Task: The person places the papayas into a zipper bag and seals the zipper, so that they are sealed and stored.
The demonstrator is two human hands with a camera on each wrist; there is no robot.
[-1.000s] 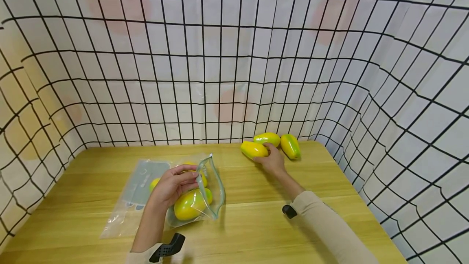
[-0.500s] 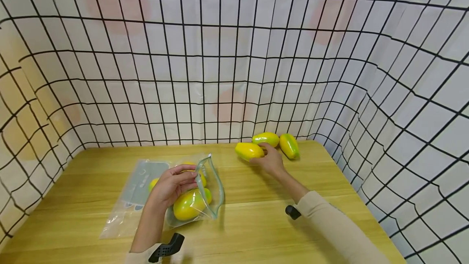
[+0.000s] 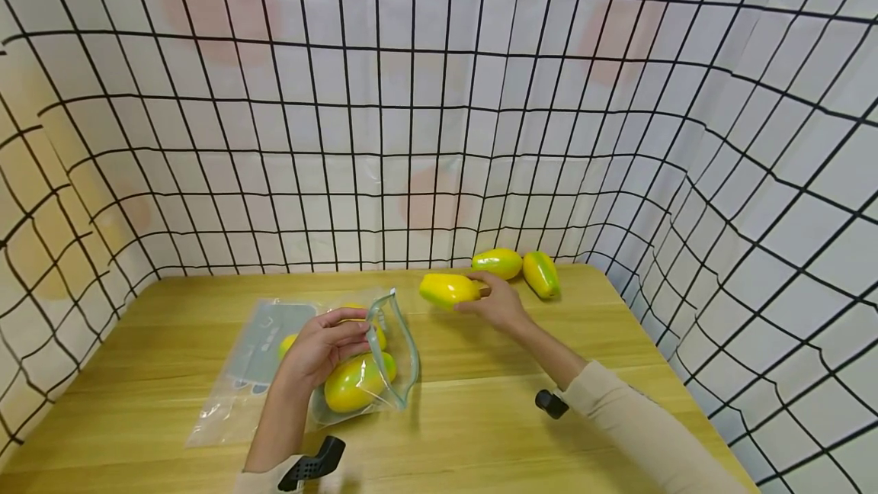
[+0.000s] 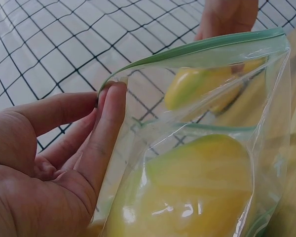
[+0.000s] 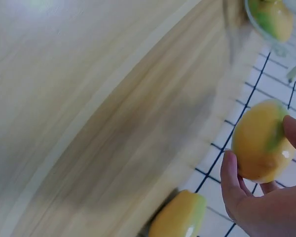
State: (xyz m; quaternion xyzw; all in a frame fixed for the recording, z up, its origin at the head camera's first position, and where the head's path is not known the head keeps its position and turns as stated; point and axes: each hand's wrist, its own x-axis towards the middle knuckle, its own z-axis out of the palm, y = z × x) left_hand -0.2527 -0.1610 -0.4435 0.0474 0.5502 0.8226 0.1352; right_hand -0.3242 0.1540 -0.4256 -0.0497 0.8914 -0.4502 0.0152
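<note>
In the head view my left hand pinches the edge of a clear zip-top bag with a pale green zip strip, holding its mouth apart. Inside lies a yellow-green papaya; more yellow shows behind my fingers, partly hidden. My right hand grips another papaya at its right end, raised off the table and to the right of the bag. The right wrist view shows thumb and fingers around that papaya. In the left wrist view, fingers and thumb meet on the zip strip.
Two more papayas, one lying sideways and one slanting, sit at the table's back right. A flat plastic piece with a grey-blue print lies left of my left hand. Black grid netting over white sheeting surrounds the wooden table.
My right hand has lifted the papaya and carried it left, away from the other two and closer to the bag. My left hand and the bag have stayed in place.
</note>
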